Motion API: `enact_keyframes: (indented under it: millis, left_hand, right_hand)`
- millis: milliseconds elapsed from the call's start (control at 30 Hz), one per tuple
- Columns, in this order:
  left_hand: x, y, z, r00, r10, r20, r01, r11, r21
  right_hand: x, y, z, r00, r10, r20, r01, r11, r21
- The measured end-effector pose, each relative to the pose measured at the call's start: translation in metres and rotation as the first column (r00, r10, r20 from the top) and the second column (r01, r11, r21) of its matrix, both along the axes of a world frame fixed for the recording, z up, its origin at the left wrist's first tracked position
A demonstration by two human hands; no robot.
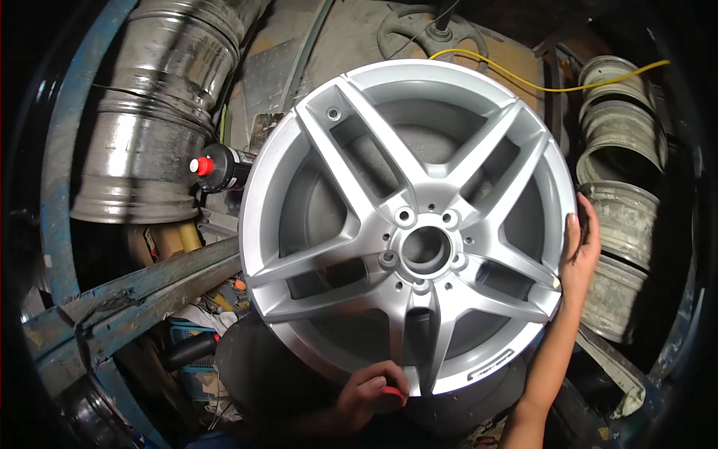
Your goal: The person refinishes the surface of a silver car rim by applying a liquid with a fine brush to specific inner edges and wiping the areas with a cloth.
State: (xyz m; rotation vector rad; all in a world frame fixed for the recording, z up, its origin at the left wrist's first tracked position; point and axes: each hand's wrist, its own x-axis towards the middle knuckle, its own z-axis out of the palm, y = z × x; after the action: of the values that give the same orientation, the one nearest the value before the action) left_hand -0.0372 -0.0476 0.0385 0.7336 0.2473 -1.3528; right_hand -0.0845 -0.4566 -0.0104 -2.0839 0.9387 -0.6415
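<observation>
A large silver alloy wheel (354,156) with paired spokes lies face up before me, a dark-edged label (490,363) on its lower right rim. At the bottom rim, my left hand (368,391) has its fingers curled round a small round red object (393,399), which partly hides behind them. My right hand (582,247) grips the wheel's right edge, fingers along the outside. A black bottle with a red cap (224,168) lies just left of the wheel.
Bare metal rims are stacked at left (153,150) and right (617,224). A blue steel frame (63,187) runs along the left. Behind are a grey handwheel (396,30) and yellow hose (516,75). A blue basket (198,382) with clutter sits lower left.
</observation>
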Motion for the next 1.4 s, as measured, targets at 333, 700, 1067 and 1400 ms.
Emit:
enact_keyframes:
  millis: [333, 700, 1067, 1400]
  left_hand:
    - [-0.006, -0.024, 0.001, 0.985, -0.016, 0.174, 0.014, 1.0, 0.011]
    - [-0.033, -0.009, 0.034, 0.995, -0.031, -0.1, 0.034, 0.999, 0.032]
    - [-0.072, 0.013, 0.034, 0.992, -0.122, -0.024, 0.12, 0.99, -0.074]
    - [0.042, 0.054, 0.025, -0.155, -0.467, 0.871, -0.195, 0.878, 0.437]
  right_hand:
    - [-0.028, 0.13, 0.106, 0.85, 0.526, 0.025, -0.489, 0.806, -0.334]
    - [-0.095, 0.281, 0.114, 0.833, 0.533, 0.15, -0.509, 0.844, -0.172]
    - [-0.145, 0.292, 0.125, 0.843, 0.527, 0.112, -0.507, 0.846, -0.166]
    - [-0.195, 0.268, 0.118, 0.999, -0.017, 0.035, 0.025, 0.966, -0.259]
